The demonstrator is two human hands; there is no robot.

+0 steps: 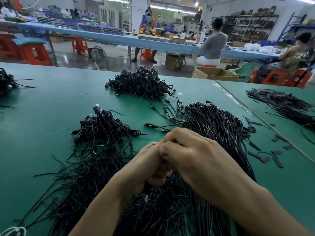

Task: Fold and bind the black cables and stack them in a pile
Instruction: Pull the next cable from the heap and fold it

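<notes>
My left hand [146, 166] and my right hand [187, 150] are pressed together over the middle of the green table [42, 103], fingers curled round a black cable [146, 189] that hangs out below the left fist; most of it is hidden by the hands. A big spread of loose straight black cables [214, 123] runs from under my hands to the right. A heap of bound cables [105, 128] lies to the left, and a larger bound pile [143, 84] sits farther back. Thin black ties [71, 184] are strewn at lower left.
More black strips and cables [286, 104] lie on the adjoining table at right, with small loose black pieces [262, 157] near the seam. Another cable heap [6, 82] sits at the far left edge. People work at a long blue bench [119, 38] behind.
</notes>
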